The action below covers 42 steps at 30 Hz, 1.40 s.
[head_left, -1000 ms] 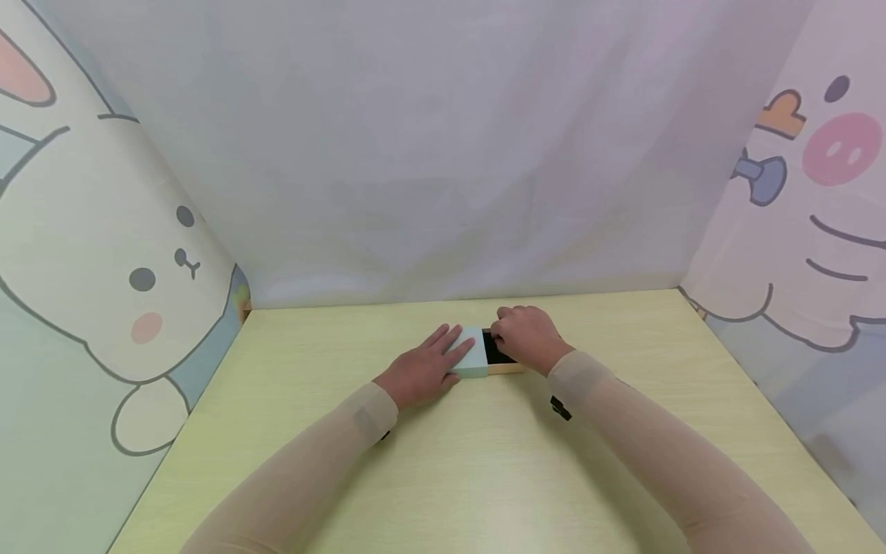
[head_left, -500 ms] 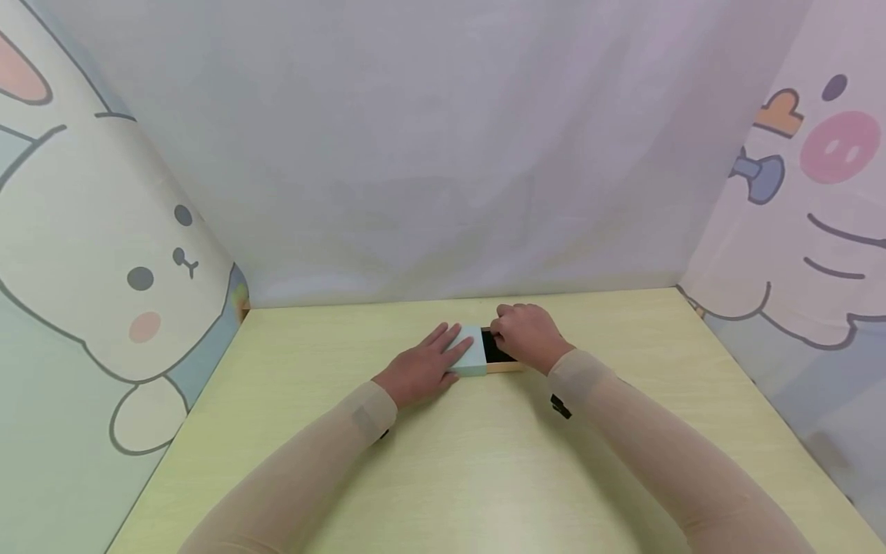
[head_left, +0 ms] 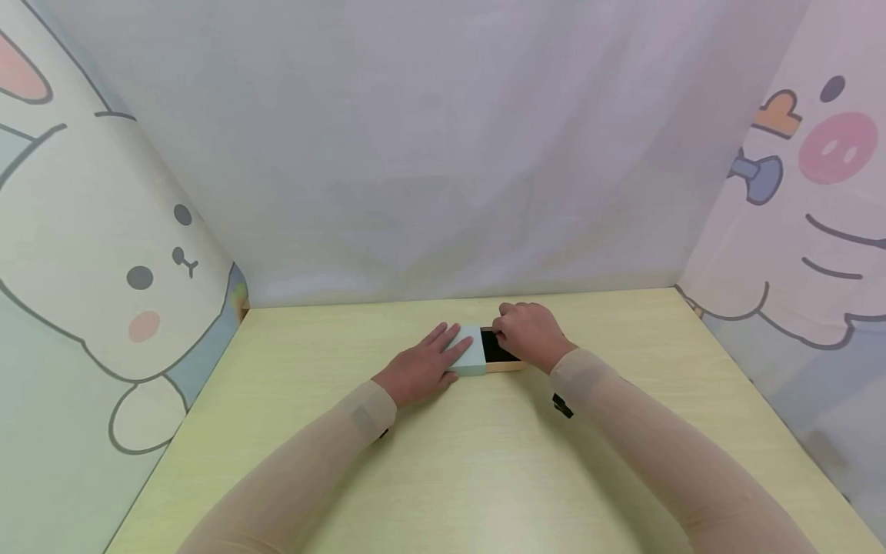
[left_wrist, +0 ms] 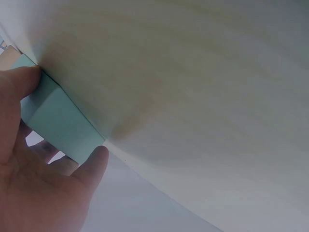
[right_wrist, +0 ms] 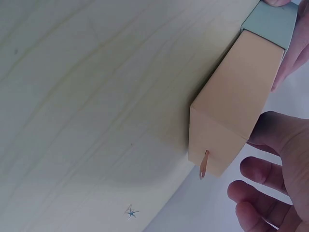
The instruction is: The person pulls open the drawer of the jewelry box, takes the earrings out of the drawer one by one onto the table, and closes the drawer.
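1. Box [head_left: 477, 366] on the bench [head_left: 443, 469], near its far edge, tray partly drawn out; cover in the same place as half a second ago.
2. Right hand [head_left: 531, 336] sits very slightly further right than in the previous frame, so a little more of the tray shows. Left hand [head_left: 418, 375] unchanged.
3. Left grip: holding the pale green cover [left_wrist: 67, 125], thumb on its near wall, fingers spread across the top, little finger at the end wall.
4. Right grip: over the tray's outer part, knuckles up, fingers bent. One digit passes behind the tray rim; whether anything is pinched there, cannot tell.
5. Peach tray [right_wrist: 236, 87] extends to the right of the cover, its other end within it. Black interior [head_left: 497, 352] visible; the portion under the right hand is hidden. Looped pull tab [right_wrist: 203, 166] hangs from the outer end wall.
6. Small blue star-shaped piece [right_wrist: 132, 212] lies on the bench beyond the tray's outer end, apart from it.
7. Pale curtain [head_left: 415, 154] hangs behind the bench.
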Motion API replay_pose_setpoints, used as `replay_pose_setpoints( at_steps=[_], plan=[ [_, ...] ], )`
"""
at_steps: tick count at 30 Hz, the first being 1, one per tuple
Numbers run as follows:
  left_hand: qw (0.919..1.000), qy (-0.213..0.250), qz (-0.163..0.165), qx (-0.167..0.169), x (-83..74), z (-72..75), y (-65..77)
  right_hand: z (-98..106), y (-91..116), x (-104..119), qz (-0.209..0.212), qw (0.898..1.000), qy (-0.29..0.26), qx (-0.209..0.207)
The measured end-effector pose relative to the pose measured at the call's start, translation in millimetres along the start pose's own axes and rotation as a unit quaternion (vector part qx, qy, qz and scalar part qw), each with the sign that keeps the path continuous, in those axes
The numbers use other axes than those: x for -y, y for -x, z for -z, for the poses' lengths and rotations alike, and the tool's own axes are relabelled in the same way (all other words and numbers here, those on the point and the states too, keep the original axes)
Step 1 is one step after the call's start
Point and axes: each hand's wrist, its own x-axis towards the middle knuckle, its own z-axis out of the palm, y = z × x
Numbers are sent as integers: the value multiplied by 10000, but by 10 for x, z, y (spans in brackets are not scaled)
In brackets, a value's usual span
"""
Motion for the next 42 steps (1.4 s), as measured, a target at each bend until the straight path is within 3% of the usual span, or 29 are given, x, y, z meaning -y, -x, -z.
replay_pose_setpoints(
  at_steps=[5,9,13,14,19,26,32,39,42],
  plan=[
    [9989,437,-75,-173,221,-308,-122,9,3,-3,-9,10000,24,6],
    [9995,163,-85,-246,273,-393,-151,4,6,-11,-20,10000,40,16],
    [9996,98,-86,-238,217,-311,-118,-1,5,-23,-48,10000,50,34],
    [9995,155,-103,-254,242,-354,-146,-3,5,-27,-59,10000,49,40],
    [9996,264,-38,-58,103,-132,-67,-3,2,-48,-102,9999,3,76],
    [9992,305,-106,-219,280,-384,-152,9,-4,-64,-158,9998,-4,129],
    [9991,220,-138,-333,303,-434,-161,15,9,-78,-201,9997,-23,156],
    [9991,237,-202,-281,260,-346,-126,14,19,-97,-217,9997,-28,113],
    [9989,166,-227,-375,292,-400,-135,8,21,-110,-232,9997,-34,109]
  ],
)
